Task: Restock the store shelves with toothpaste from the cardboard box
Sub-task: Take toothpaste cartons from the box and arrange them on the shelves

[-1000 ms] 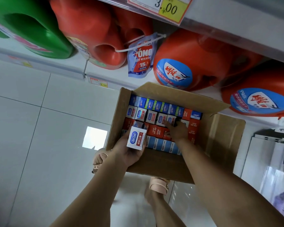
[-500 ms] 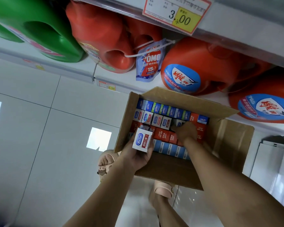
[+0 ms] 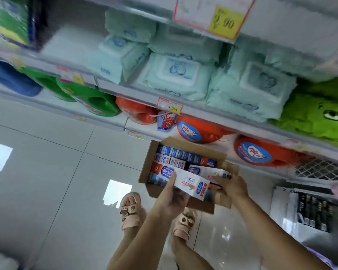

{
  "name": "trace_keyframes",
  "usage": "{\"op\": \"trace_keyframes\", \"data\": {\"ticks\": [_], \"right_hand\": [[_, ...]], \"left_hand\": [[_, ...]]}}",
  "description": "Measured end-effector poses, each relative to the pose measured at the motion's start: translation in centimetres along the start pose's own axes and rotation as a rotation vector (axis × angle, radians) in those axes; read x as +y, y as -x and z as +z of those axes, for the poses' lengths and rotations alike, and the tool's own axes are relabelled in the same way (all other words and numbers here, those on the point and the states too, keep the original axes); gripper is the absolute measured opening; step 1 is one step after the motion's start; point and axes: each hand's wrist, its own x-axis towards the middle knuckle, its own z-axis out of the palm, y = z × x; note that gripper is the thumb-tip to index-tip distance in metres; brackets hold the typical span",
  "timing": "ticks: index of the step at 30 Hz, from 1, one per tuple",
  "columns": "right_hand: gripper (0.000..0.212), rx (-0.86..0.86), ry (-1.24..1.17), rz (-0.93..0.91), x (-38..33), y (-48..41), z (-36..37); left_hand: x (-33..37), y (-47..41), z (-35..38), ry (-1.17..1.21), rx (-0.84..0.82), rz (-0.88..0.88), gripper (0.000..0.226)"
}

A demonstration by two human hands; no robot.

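Above the cardboard box (image 3: pixel 145 162) on the glossy tiled floor (image 3: pixel 47 172), my left hand (image 3: pixel 171 197) grips one toothpaste carton (image 3: pixel 191 183), my right hand (image 3: pixel 231 187) a second carton (image 3: pixel 205 171); shelves (image 3: pixel 113 88) with detergent jugs (image 3: pixel 195 131) stand behind the box.

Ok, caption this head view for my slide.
Left hand holds one toothpaste carton, right hand a second carton, over the cardboard box by the shelves.

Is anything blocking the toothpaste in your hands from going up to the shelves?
Nothing visible does. The left hand holds a white toothpaste box and the right hand a second toothpaste box, in open air above the cardboard box. But the shelves in view are packed with wipes packs and detergent jugs.
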Motion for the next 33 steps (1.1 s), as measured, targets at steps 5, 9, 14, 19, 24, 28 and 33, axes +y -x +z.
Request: {"op": "trace_keyframes", "data": {"ticks": [5,9,14,19,24,28,33], "right_hand": [[0.020,-0.076,-0.024,-0.119,-3.6,7.3,-6.7],[0.021,-0.161,-0.267,-0.226,-7.2,13.5,-11.7],[0.051,-0.390,-0.550,-0.281,-9.9,18.9,-16.0],[0.083,-0.613,-0.568,-0.326,-12.2,23.5,-17.9],[0.123,-0.819,-0.552,-0.281,-14.0,28.1,-18.0],[0.079,-0.873,-0.501,-0.348,-15.7,31.4,-17.4],[0.049,-0.715,-0.418,-0.546,-18.3,34.8,-16.7]], "left_hand": [[-1.8,7.3,4.8,-0.152,-0.028,0.171,0.036],[-1.4,13.4,7.3,-0.210,-0.025,0.332,0.030],[-0.8,19.4,8.9,-0.211,0.034,0.556,0.039],[-1.3,24.5,11.1,-0.223,0.093,0.685,0.017],[-1.2,28.3,13.8,-0.235,0.074,0.772,0.025],[-0.8,31.3,16.3,-0.197,-0.027,0.811,0.017],[0.3,35.2,19.2,-0.087,-0.136,0.833,0.024]]}}
